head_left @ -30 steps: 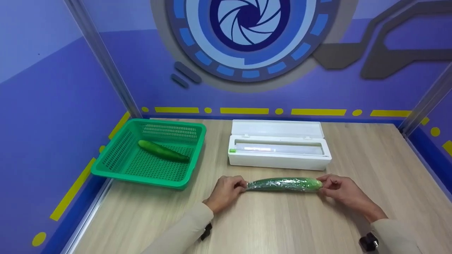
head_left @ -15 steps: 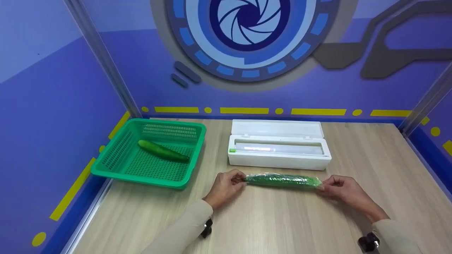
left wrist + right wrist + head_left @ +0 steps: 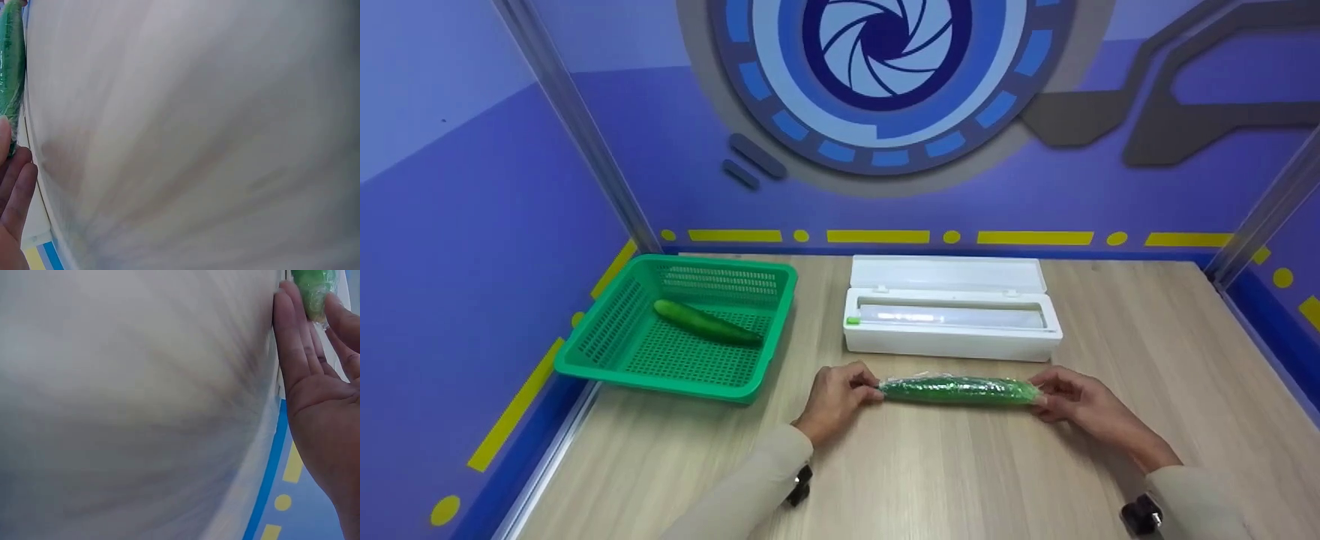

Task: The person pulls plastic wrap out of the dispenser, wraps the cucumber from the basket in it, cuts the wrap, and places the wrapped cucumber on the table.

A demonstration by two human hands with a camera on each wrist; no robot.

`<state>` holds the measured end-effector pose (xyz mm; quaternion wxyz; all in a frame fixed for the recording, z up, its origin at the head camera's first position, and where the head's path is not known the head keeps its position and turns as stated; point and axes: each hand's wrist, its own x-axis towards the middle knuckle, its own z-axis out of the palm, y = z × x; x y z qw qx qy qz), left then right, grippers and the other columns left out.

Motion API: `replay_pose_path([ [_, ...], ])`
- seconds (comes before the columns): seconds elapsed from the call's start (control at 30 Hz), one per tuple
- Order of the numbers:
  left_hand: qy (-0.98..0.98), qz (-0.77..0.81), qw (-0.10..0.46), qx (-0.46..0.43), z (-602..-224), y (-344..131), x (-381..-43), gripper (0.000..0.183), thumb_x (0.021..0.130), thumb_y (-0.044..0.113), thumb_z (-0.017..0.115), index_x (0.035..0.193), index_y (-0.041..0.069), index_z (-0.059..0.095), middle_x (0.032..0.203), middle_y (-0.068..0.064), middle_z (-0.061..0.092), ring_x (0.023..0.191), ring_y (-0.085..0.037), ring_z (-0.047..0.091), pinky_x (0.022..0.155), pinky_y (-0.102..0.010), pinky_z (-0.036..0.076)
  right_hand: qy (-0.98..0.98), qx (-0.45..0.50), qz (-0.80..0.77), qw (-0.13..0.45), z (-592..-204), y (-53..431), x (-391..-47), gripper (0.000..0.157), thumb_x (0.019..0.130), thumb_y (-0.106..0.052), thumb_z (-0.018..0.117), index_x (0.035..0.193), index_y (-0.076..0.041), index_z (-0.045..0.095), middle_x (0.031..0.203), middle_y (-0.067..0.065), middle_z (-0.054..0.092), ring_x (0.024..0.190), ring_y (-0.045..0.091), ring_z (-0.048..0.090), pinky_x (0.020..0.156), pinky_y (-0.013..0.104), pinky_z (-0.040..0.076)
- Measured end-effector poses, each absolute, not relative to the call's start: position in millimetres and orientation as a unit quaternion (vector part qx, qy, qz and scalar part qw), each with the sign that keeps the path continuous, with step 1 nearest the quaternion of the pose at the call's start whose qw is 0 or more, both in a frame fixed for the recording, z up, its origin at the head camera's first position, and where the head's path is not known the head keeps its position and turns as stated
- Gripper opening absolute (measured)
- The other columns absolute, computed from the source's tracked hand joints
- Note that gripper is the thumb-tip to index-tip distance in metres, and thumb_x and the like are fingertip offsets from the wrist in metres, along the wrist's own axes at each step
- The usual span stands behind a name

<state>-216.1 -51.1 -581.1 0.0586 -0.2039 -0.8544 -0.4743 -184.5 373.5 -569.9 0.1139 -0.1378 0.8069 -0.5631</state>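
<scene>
A cucumber in clear plastic wrap [image 3: 960, 390] lies crosswise in front of the white dispenser box, its film shiny and wrinkled. At its dark left end my left hand [image 3: 836, 401] pinches the wrapped tip between thumb and fingers. My right hand [image 3: 1080, 401] pinches the film at the paler right end. In the left wrist view the wrapped cucumber [image 3: 11, 62] runs up the left edge from my left hand [image 3: 14, 197]. The right wrist view has its pale tip [image 3: 316, 304] between the thumb and fingers of my right hand [image 3: 320, 399].
A white cling film dispenser [image 3: 952, 341] stands behind the cucumber, lid up, its roll showing. To the left is a green plastic basket [image 3: 660, 379] holding an unwrapped cucumber [image 3: 705, 322]. Printed blue panels [image 3: 885, 202] border the wooden table [image 3: 945, 480] at the back and sides.
The wrapped cucumber has rolled over between my hands: its film's shine and its pale end look different. It shifted slightly away from me, then back. Both hands keep to its ends.
</scene>
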Motion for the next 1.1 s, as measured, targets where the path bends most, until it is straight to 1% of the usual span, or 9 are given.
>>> replay_pose_path([
  [0.13, -0.856, -0.473, 0.062, -0.201, -581, -51, -215, 0.010, 0.088, 0.011, 0.087, 0.086, 0.013, 0.078, 0.086, 0.009, 0.077, 0.085, -0.004, 0.069, 0.080, -0.027, 0.057, 0.844, -0.110, -0.520, 0.079, -567, 369, -184, 0.029, 0.104, -0.015, 0.070, 0.127, 0.003, 0.067, 0.119, 0.018, 0.070, 0.100, 0.018, 0.070, 0.081, 0.030, 0.059],
  [0.3, -0.859, -0.461, 0.070, -0.209, -582, -51, -215, 0.010, 0.090, 0.011, 0.085, 0.089, 0.012, 0.074, 0.085, 0.009, 0.076, 0.082, -0.003, 0.067, 0.077, -0.026, 0.055, 0.853, -0.120, -0.506, 0.039, -566, 366, -182, 0.036, 0.105, -0.010, 0.069, 0.137, 0.003, 0.061, 0.117, 0.017, 0.069, 0.100, 0.019, 0.070, 0.080, 0.030, 0.061],
  [0.37, -0.863, -0.452, 0.076, -0.211, -582, -51, -215, 0.011, 0.091, 0.012, 0.084, 0.089, 0.012, 0.073, 0.084, 0.010, 0.076, 0.081, -0.003, 0.065, 0.075, -0.026, 0.054, 0.854, -0.134, -0.502, 0.028, -567, 365, -182, 0.033, 0.105, -0.007, 0.068, 0.136, 0.002, 0.062, 0.117, 0.018, 0.069, 0.099, 0.018, 0.070, 0.080, 0.031, 0.061],
  [0.47, -0.866, -0.446, 0.081, -0.209, -582, -52, -216, 0.011, 0.093, 0.014, 0.082, 0.090, 0.013, 0.072, 0.084, 0.009, 0.075, 0.080, -0.003, 0.064, 0.074, -0.025, 0.053, 0.858, -0.140, -0.493, 0.019, -567, 364, -181, 0.025, 0.105, -0.009, 0.067, 0.129, -0.002, 0.069, 0.120, 0.016, 0.070, 0.100, 0.014, 0.070, 0.082, 0.030, 0.061],
  [0.57, -0.867, -0.445, 0.085, -0.208, -583, -52, -217, 0.010, 0.094, 0.015, 0.081, 0.091, 0.013, 0.072, 0.085, 0.008, 0.076, 0.081, -0.004, 0.066, 0.075, -0.026, 0.053, 0.870, -0.135, -0.474, 0.013, -567, 363, -182, 0.028, 0.100, -0.015, 0.075, 0.127, -0.006, 0.073, 0.123, 0.011, 0.072, 0.102, 0.011, 0.068, 0.085, 0.025, 0.058],
  [0.7, -0.872, -0.434, 0.092, -0.206, -582, -50, -217, 0.009, 0.095, 0.019, 0.080, 0.093, 0.012, 0.074, 0.088, 0.007, 0.078, 0.085, -0.005, 0.070, 0.077, -0.028, 0.056, 0.885, -0.129, -0.447, 0.001, -567, 360, -184, 0.033, 0.091, -0.016, 0.085, 0.121, -0.008, 0.075, 0.116, 0.005, 0.074, 0.099, 0.012, 0.066, 0.084, 0.022, 0.053],
  [0.8, -0.880, -0.414, 0.107, -0.208, -582, -47, -217, 0.008, 0.096, 0.019, 0.079, 0.096, 0.011, 0.078, 0.091, 0.005, 0.078, 0.088, -0.006, 0.071, 0.078, -0.028, 0.058, 0.889, -0.117, -0.443, 0.009, -567, 358, -186, 0.024, 0.093, -0.014, 0.084, 0.114, -0.008, 0.076, 0.108, 0.003, 0.074, 0.094, 0.013, 0.064, 0.080, 0.023, 0.053],
  [0.9, -0.887, -0.388, 0.121, -0.220, -583, -47, -217, 0.007, 0.097, 0.017, 0.079, 0.098, 0.010, 0.081, 0.094, 0.002, 0.079, 0.088, -0.008, 0.072, 0.079, -0.029, 0.059, 0.887, -0.108, -0.449, 0.027, -567, 358, -187, 0.018, 0.097, -0.014, 0.080, 0.113, -0.007, 0.077, 0.107, 0.004, 0.074, 0.091, 0.013, 0.063, 0.077, 0.023, 0.053],
  [1.1, -0.887, -0.351, 0.111, -0.277, -585, -53, -220, 0.016, 0.094, 0.011, 0.083, 0.108, 0.005, 0.082, 0.105, -0.003, 0.079, 0.098, -0.014, 0.073, 0.086, -0.031, 0.058, 0.878, -0.106, -0.464, 0.050, -568, 360, -190, 0.023, 0.102, -0.013, 0.073, 0.118, 0.002, 0.076, 0.107, 0.010, 0.075, 0.089, 0.010, 0.067, 0.076, 0.025, 0.058],
])
